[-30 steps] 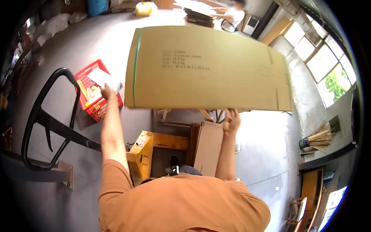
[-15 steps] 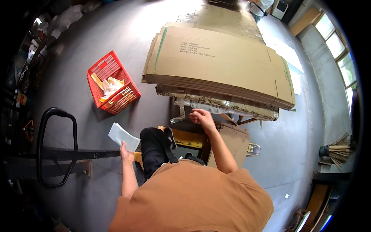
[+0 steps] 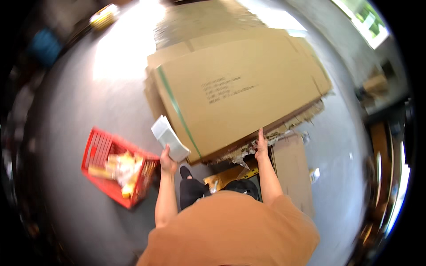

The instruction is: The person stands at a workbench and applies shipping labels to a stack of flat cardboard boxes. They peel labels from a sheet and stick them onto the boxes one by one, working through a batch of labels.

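Clock directions run from the middle of the view. The largest thing is the stack of flat cartons [image 3: 266, 75], spreading from the middle toward 1 o'clock, its near edge slanting before the person. A ragged layer [image 3: 306, 116] shows beneath it. At 4 o'clock stands a brown cardboard panel [image 3: 290, 166]; at 8 o'clock a red crate [image 3: 104, 188] rests on the floor with yellow and white contents [image 3: 120, 165]. A yellow frame [image 3: 224, 176] lies between 5 and 6 o'clock. At 9 o'clock are folded pale sheets [image 3: 171, 138], pinched in the left hand [image 3: 167, 160] close to the stack's corner. The right hand [image 3: 262, 146], toward 3 o'clock, has its fingers at the near edge; whether it grips cannot be told.

Handling the stack probably goes best with an even, light push along the edge, fingers clear of the green strap [image 3: 177, 111], and the sheets kept from creasing against the corner.

Counted: one stack, one panel, one crate, one strap visible, two hands. The cartons' layers and the sheets are too blurred to count.
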A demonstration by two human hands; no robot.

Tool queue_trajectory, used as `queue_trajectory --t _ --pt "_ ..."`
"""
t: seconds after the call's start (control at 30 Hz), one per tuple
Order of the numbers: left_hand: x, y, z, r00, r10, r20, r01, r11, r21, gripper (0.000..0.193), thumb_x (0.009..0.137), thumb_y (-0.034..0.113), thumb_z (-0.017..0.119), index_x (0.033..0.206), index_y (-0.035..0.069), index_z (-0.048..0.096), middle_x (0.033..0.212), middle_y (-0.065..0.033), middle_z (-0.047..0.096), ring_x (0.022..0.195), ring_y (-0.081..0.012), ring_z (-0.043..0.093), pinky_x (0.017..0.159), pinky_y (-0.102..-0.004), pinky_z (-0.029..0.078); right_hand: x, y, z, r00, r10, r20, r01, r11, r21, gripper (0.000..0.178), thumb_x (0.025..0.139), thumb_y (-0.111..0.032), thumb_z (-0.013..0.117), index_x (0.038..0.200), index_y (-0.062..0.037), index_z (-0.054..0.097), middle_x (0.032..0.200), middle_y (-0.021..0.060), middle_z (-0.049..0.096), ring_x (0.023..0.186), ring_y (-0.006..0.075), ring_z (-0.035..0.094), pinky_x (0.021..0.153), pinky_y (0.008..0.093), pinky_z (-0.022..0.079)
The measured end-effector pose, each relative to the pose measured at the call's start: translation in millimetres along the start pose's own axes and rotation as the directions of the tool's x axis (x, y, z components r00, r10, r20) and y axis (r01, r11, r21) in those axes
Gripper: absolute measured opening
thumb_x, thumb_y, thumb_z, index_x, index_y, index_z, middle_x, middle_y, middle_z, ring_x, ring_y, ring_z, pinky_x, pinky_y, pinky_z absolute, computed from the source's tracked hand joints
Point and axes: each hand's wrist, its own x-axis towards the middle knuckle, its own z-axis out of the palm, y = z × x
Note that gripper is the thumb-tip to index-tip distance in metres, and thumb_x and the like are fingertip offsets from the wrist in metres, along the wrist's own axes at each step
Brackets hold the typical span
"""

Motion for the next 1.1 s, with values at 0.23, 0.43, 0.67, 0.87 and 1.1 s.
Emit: queue_trajectory --t 0.23,0.43,0.67,0.87,1.1 --pt "33 25 -13 0.922 -0.376 0.097 0.384 0.919 -0.085 0.047 0.096 0.030 0.048 0.136 0.008 0.039 0.133 -0.0066 0.050 0.123 -0.0281 0.046 0.105 -0.0464 0.033 -40 -2 45 0.984 0.174 -0.028 -0.171 0.981 0.095 0.116 0.071 -0.077 0.055 0.148 -0.0041 0.008 0.152 0.0195 0.013 0.141 0.0324 0.013 0.110 0.0565 0.010" --pt "60 39 -32 0.813 -0.549 0.191 0.572 0.814 -0.095 0.042 0.095 0.032 0.051 0.128 0.006 0.048 0.126 -0.0057 0.055 0.118 -0.0272 0.050 0.104 -0.0436 0.035 -55 -10 77 0.983 0.152 -0.105 -0.142 0.985 0.103 0.125 0.070 -0.066 0.068 0.147 0.0013 -0.005 0.152 0.0224 0.014 0.140 0.0350 0.018 0.111 0.0556 0.013" --pt "66 86 11 0.764 -0.641 0.075 0.639 0.767 0.048 0.043 0.096 0.038 0.046 0.127 0.008 0.049 0.127 -0.0067 0.055 0.117 -0.0273 0.051 0.099 -0.0433 0.040 -130 -78 96 0.979 -0.022 -0.203 -0.002 0.993 -0.118 0.114 0.072 -0.057 0.072 0.144 0.0070 0.011 0.146 0.0260 0.026 0.134 0.0386 0.028 0.107 0.0541 0.025" --pt "132 170 42 0.778 -0.562 0.282 0.566 0.821 0.075 0.037 0.097 0.032 0.044 0.123 0.007 0.053 0.118 -0.0079 0.061 0.110 -0.0275 0.057 0.096 -0.0433 0.044 -103 -79 155 0.949 -0.241 -0.201 0.238 0.970 -0.041 0.104 0.073 -0.051 0.073 0.133 0.0162 0.021 0.138 0.0311 0.033 0.129 0.0363 0.034 0.103 0.0492 0.031" --pt "251 295 38 0.865 -0.475 0.160 0.452 0.877 0.162 0.044 0.095 0.033 0.047 0.129 0.006 0.048 0.122 -0.0089 0.058 0.110 -0.0294 0.056 0.094 -0.0452 0.045 -165 -116 318 0.938 -0.121 -0.324 0.162 0.982 0.101 0.115 0.062 -0.050 0.082 0.133 0.0106 0.014 0.136 0.0384 0.023 0.128 0.0441 0.029 0.105 0.0491 0.030"
